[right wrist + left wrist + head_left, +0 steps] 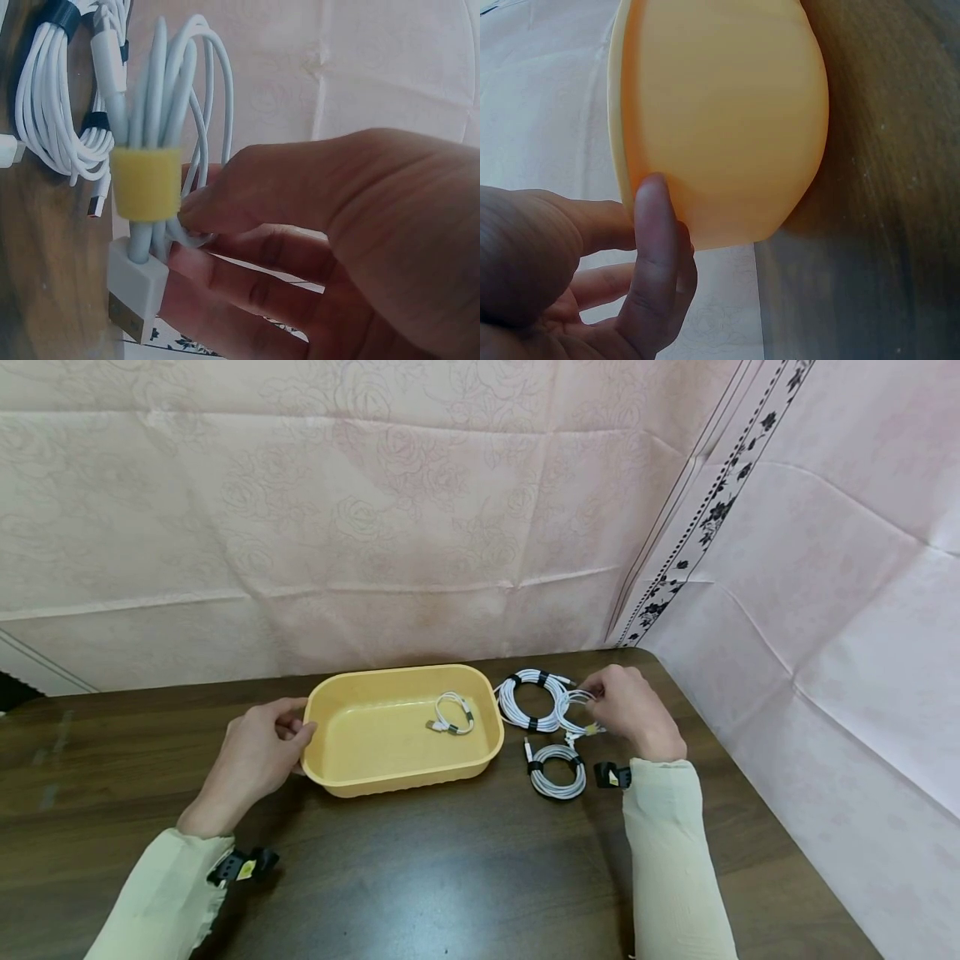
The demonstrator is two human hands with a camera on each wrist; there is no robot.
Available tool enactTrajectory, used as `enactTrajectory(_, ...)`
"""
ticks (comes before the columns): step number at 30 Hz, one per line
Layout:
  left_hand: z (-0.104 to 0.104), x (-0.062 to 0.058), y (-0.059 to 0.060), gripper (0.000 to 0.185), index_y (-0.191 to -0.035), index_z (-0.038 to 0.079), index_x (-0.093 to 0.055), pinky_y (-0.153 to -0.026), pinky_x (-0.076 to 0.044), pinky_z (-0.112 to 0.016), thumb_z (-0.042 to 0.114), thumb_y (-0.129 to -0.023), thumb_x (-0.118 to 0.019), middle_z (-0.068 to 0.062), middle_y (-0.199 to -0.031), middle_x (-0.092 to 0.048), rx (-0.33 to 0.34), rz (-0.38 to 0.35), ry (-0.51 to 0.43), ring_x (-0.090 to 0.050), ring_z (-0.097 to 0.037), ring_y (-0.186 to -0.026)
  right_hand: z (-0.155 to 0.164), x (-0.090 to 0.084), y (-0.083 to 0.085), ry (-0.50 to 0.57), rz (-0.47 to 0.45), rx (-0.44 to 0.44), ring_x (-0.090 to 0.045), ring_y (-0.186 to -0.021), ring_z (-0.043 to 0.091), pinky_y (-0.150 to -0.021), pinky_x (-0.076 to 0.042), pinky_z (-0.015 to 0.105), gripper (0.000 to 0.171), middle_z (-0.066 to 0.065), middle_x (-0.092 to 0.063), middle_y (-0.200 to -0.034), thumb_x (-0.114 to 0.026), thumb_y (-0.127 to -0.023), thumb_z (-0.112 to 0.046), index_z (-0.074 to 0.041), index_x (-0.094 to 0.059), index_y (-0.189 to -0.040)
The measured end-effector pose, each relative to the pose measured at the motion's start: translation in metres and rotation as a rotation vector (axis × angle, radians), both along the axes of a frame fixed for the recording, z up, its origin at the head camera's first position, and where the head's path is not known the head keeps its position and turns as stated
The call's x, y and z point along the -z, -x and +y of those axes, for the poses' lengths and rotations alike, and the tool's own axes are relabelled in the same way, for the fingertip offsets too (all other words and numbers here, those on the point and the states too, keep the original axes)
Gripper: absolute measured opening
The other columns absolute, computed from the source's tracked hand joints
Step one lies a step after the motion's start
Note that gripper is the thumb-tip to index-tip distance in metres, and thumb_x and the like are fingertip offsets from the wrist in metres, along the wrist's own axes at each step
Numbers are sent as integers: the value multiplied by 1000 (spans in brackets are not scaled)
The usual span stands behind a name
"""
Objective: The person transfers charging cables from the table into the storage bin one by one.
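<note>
My left hand (255,752) grips the left end of a yellow plastic basin (408,781), its fingers and thumb at the rim in the left wrist view. Inside the basin lies a small coiled white USB cable (437,725) with a dark tie. At the right, my right hand (633,714) pinches a coiled white USB cable (157,112) bound by a yellow strap (146,184). Its metal plug (127,315) points down in the right wrist view. Beside that hand lies a larger white coil (510,706) with black ties.
A grey cable coil (558,792) with black ties lies in front of the white one, right of the basin. The brown wooden table (420,877) meets a flower-patterned cloth (360,543) behind and another at its right edge.
</note>
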State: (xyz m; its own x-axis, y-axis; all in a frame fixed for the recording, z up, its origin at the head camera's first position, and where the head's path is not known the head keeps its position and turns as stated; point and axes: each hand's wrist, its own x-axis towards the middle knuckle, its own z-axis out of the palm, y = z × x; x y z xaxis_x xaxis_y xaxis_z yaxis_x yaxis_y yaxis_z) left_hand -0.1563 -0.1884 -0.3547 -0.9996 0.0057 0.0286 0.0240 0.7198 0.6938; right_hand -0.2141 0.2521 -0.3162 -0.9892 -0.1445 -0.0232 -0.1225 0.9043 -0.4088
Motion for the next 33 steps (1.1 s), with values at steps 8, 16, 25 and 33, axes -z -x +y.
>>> enactTrajectory(8, 0, 0, 1, 43, -140, -7, -54, -53, -59, -23, 13, -102, -59, -19, -101, -63, 5, 9, 1, -64, -19, -72, -2, -1, 1, -10, 23, -11, -49, -62, 18, -55, -39, 28, 31, 7, -64, -84, -52, -86, 3, -7, -77, -100)
enactTrajectory(16, 1, 1, 1, 44, -141, -7, -53, -53, -59, -23, 14, -102, -60, -19, -101, -63, 1, 2, -6, -64, -18, -72, -7, 0, 1, -19, 23, -9, -55, -68, 19, -61, -46, 29, 33, 11, -72, -101, -55, -89, 1, -2, -76, -115)
enactTrajectory(25, 0, 1, 1, 45, -142, -7, -53, -53, -59, -23, 14, -103, -59, -20, -102, -64, 0, -7, -9, -64, -17, -71, -12, 1, 2, -26, 45, -23, -45, -59, 15, -56, -38, 28, 31, 2, -56, -72, -55, -87, 2, -5, -78, -108)
enactTrajectory(33, 0, 0, 1, 46, -144, -6, -51, -54, -58, -25, 15, -103, -57, -21, -104, -63, -4, -27, 0, -65, -17, -66, -15, 0, 1, -33, 70, -32, -43, -58, 15, -55, -36, 29, 26, 0, -50, -67, -54, -87, 2, -9, -77, -94)
